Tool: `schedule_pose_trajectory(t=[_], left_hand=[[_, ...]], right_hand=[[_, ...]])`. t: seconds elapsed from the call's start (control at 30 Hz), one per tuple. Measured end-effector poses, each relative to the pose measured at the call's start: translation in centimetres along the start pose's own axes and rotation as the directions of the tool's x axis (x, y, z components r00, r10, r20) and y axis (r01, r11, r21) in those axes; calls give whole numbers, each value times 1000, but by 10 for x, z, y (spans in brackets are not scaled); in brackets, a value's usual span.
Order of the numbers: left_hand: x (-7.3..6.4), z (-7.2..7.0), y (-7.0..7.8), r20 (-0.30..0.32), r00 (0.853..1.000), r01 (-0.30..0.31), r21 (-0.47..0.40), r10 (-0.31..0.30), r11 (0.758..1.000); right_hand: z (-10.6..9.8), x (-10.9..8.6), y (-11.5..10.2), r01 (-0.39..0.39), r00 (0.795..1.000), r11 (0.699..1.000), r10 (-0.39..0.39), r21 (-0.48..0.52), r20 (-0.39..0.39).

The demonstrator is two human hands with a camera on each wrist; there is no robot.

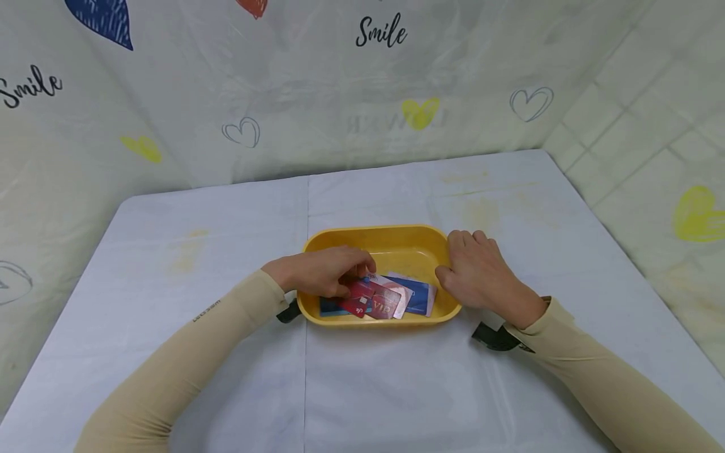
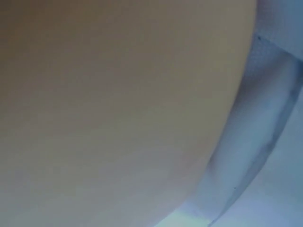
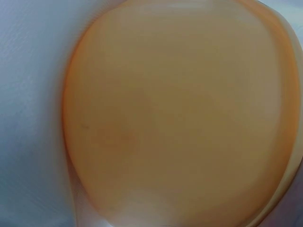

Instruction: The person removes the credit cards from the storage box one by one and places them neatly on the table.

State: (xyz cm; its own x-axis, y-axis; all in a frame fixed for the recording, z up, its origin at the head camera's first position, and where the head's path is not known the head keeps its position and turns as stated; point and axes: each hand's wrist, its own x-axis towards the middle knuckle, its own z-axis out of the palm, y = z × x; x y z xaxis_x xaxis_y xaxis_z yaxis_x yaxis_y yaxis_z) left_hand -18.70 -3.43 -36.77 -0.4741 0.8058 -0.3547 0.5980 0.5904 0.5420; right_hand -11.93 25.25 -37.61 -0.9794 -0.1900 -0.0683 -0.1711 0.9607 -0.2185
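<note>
A yellow oblong tray [image 1: 370,322] stands on the white-covered table in the head view. Several overlapping cards lie along its near side, among them a red card [image 1: 357,301], a reddish card marked VIP [image 1: 385,302] and a blue card [image 1: 418,296]. My left hand [image 1: 325,270] reaches over the tray's left end, its thumb and curled fingers pinching the red card. The tray's right end is gripped by my right hand [image 1: 472,267], thumb over the rim. A blurred, rounded yellow-orange wall of the tray [image 3: 180,113] fills most of the right wrist view.
The white tablecloth [image 1: 396,396] has faint yellowish stains and a lengthwise crease. Printed white sheeting [image 1: 311,75] hangs behind the table. Dark straps [image 1: 495,338] sit at both wrists. A blurred tan surface [image 2: 109,113] covers much of the left wrist view.
</note>
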Motion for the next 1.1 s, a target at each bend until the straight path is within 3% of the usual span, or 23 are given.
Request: schedule_pose_trajectory(t=[0.57, 0.83, 1.1], left_hand=[[-1, -2, 1, 40, 999, 40, -83, -37, 996], [-2, -7, -1, 95, 995, 59, -170, -43, 984], [-1, -12, -3, 129, 992, 45, -240, -14, 970]], right_hand=[[2, 0, 2, -5, 1000, 1000, 5, 0, -2], [2, 1, 1, -17, 1000, 1000, 17, 0, 9], [2, 0, 1, -14, 1000, 1000, 14, -2, 8]])
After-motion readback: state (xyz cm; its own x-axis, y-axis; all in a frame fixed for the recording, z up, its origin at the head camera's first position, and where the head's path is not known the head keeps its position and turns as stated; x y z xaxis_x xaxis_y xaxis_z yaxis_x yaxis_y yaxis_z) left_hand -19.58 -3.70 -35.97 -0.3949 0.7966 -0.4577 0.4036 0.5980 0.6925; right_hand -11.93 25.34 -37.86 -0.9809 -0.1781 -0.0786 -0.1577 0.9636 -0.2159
